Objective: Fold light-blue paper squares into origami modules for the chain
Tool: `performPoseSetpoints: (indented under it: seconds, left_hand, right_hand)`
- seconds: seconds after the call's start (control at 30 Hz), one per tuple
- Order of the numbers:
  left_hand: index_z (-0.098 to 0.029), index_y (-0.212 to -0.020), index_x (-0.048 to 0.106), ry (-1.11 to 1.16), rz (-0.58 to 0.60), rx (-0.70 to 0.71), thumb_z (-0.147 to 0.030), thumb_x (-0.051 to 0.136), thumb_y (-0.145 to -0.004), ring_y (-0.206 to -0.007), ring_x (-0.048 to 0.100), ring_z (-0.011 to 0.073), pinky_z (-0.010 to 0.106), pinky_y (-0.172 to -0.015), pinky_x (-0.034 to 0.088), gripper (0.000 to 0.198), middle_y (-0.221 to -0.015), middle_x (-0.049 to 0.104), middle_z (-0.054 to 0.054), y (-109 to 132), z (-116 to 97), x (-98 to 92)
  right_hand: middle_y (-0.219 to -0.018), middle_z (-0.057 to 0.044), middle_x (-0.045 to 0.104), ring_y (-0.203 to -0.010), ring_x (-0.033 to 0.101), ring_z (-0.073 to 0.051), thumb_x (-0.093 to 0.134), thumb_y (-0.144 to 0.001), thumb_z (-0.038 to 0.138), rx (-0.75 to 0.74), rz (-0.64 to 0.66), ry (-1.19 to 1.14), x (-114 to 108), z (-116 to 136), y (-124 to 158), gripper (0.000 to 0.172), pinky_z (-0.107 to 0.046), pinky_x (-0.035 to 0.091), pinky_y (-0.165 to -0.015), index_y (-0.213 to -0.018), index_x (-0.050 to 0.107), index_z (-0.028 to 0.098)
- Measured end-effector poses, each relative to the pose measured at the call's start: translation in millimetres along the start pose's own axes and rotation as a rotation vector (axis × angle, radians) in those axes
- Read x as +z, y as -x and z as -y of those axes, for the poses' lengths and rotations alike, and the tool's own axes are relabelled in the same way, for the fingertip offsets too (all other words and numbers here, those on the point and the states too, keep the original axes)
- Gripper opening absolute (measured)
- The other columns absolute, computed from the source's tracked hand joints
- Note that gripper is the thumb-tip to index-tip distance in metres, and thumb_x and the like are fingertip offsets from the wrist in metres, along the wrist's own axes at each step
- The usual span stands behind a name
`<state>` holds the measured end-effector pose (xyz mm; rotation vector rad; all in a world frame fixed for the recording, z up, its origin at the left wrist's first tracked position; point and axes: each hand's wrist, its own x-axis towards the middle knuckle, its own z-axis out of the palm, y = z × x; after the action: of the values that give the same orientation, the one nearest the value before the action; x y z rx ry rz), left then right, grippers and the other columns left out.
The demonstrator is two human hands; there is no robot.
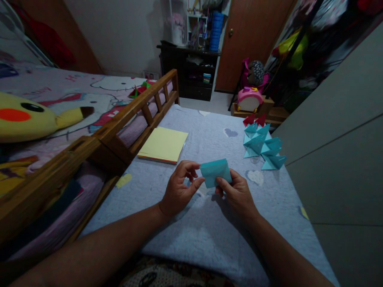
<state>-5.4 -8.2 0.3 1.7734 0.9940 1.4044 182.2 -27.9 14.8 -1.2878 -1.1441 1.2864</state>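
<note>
A small folded square of blue origami paper (pixel 213 170) is held above the bedspread, tilted a little. My right hand (pixel 237 193) pinches its lower right part, thumb on the front and fingers behind. At the paper's left edge is my left hand (pixel 182 187), thumb and forefinger apart with their tips at the edge; whether they touch it I cannot tell. Several folded blue paper pieces (pixel 256 141) with pointed tips stand to the right, with red folded paper (pixel 254 119) behind them. A stack of square paper (pixel 164 144), pale yellow on top, lies to the left.
The pale blue bedspread (pixel 206 131) has heart patterns. A wooden bed rail (pixel 140 101) runs along the left, with a yellow plush toy (pixel 26 117) beyond it. White panels (pixel 338 159) border the right. A dark cabinet (pixel 188 71) and a pink toy case (pixel 250 99) stand farther back.
</note>
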Motion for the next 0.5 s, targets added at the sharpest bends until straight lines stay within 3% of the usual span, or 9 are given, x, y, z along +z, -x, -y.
performPoseSetpoints:
  seconds: [0.3,0.5]
  left_hand:
    - [-0.023,-0.118,0.061,-0.055,0.056,0.081,-0.017,0.065,-0.092,-0.078,0.06,0.0124,0.027,-0.072,0.053,0.027,-0.102,0.063,0.002,-2.6,-3.1,-2.2]
    - [-0.024,-0.122,0.062,-0.059,0.097,0.118,-0.016,0.064,-0.092,-0.077,0.061,0.0129,0.028,-0.07,0.055,0.031,-0.101,0.065,0.003,-3.0,-3.7,-3.2]
  right_hand:
    - [-0.06,0.006,0.058,-0.049,0.05,-0.01,0.071,-0.081,0.039,-0.033,0.031,-0.015,-0.2,-3.8,0.4,0.024,-0.022,0.041,-0.048,-0.093,0.062,0.02]
    - [-0.07,0.006,0.061,-0.052,0.054,-0.011,0.072,-0.078,0.032,-0.09,-0.001,0.016,-0.9,-5.4,0.1,0.037,-0.023,0.043,-0.049,-0.11,0.055,0.024]
